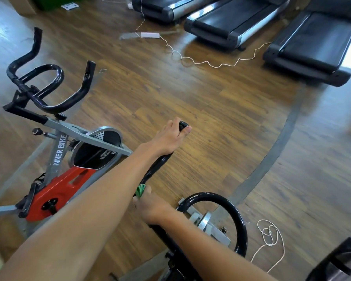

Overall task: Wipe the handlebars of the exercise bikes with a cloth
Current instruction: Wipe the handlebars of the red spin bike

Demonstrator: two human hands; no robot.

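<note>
I stand over the near exercise bike, whose black handlebar (156,169) runs from the lower middle up to an end cap. My left hand (168,138) is wrapped around the far end of that bar. Lower on the same bar, my right hand (152,207) presses a green cloth (140,190) against the tube. The bar's inner loop (227,205) curves to the right of my right wrist. A second bike (69,169) with a red flywheel cover stands to the left, its black handlebars (49,88) untouched.
Three treadmills (231,23) line the far side of the wooden floor. A white cord (201,61) and a power strip (150,35) lie in front of them. Another coiled cord (270,234) lies at lower right near a dark object (340,260).
</note>
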